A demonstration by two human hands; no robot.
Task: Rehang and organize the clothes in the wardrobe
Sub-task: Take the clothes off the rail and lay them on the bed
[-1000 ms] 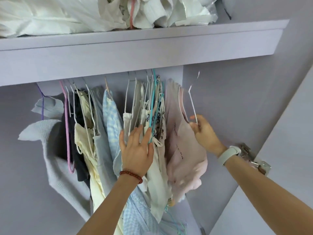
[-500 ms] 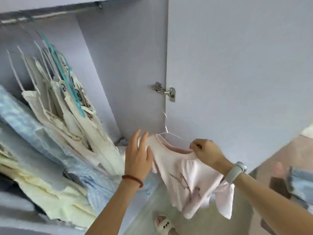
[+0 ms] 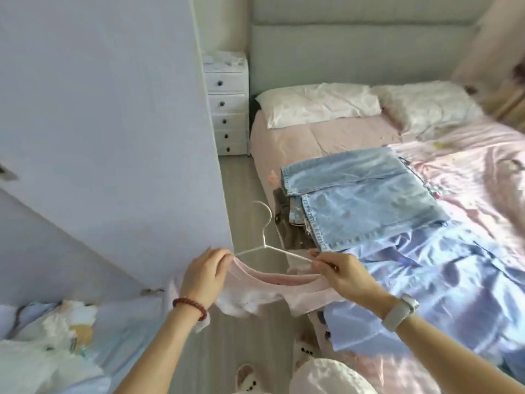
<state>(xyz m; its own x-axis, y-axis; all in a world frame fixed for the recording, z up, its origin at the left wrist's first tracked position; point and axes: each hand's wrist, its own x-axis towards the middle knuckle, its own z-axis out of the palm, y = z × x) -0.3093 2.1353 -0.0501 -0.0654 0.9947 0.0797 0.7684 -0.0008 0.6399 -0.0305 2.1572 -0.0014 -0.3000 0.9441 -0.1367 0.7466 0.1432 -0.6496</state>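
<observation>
A pale pink T-shirt (image 3: 272,291) hangs on a thin white wire hanger (image 3: 265,237), held in the air between the wardrobe door and the bed. My left hand (image 3: 203,275) grips the shirt's left shoulder at the hanger's left arm. My right hand (image 3: 341,273) pinches the hanger's right arm at the collar. The hook points up and away from me.
The open lilac wardrobe door (image 3: 113,123) stands at the left, with hung clothes (image 3: 51,345) at the bottom left. On the bed (image 3: 326,137) at the right lie folded jeans (image 3: 366,194) and a blue satin garment (image 3: 431,282). A white drawer unit (image 3: 227,109) stands behind.
I have turned from the wardrobe toward the bed, carrying the pink shirt on its hanger off the rail. My left hand, open before, now grips the shirt's shoulder.
</observation>
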